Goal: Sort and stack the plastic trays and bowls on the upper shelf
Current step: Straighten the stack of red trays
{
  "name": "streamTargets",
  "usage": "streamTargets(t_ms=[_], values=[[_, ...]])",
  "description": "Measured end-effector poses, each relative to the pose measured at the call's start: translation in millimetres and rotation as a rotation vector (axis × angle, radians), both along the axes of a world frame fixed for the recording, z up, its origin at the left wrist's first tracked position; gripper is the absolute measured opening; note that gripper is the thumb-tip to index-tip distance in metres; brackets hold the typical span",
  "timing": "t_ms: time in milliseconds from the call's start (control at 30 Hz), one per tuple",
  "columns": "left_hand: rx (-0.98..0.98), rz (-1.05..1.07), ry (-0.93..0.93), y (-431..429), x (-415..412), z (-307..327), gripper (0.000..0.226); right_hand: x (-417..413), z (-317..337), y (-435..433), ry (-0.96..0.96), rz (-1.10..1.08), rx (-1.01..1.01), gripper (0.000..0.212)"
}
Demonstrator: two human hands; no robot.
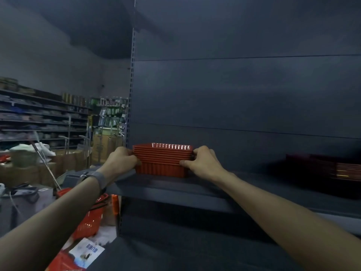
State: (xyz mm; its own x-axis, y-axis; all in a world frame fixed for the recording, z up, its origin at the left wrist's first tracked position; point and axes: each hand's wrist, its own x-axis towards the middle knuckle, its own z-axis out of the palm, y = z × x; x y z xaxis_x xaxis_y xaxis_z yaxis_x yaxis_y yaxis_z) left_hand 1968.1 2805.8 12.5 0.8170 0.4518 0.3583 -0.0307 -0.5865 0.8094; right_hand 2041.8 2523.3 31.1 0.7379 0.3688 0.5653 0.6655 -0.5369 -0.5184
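Both hands clamp a nested stack of red trays [162,159] by its short ends: left hand [121,159] on the left end, right hand [203,163] on the right. Stack sits upright on the upper shelf [175,188], near its left post. A second, darker stack [340,167] sits well apart, far right.

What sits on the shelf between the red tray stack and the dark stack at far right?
Nothing: in the head view, the shelf is bare between the red tray stack and the dark stack.
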Motion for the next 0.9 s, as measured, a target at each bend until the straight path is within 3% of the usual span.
streamTargets(t_ms=[133,433,733,900], values=[[-0.085,-0.050,-0.030,49,33,-14,0.045,7,-1,28,-0.007,0.011,-0.014,0.025],[-0.230,-0.056,-0.145,26,7,-12,0.031,18,-6,70,-0.025,-0.008,-0.037,0.042],[-0.182,-0.046,-0.103,39,14,-21,0.039,14,-10,73,-0.035,-0.017,-0.044,0.046],[-0.141,0.099,-0.092,1,-19,-5,0.031,8,-7,68,0.006,-0.037,-0.063,0.043]])
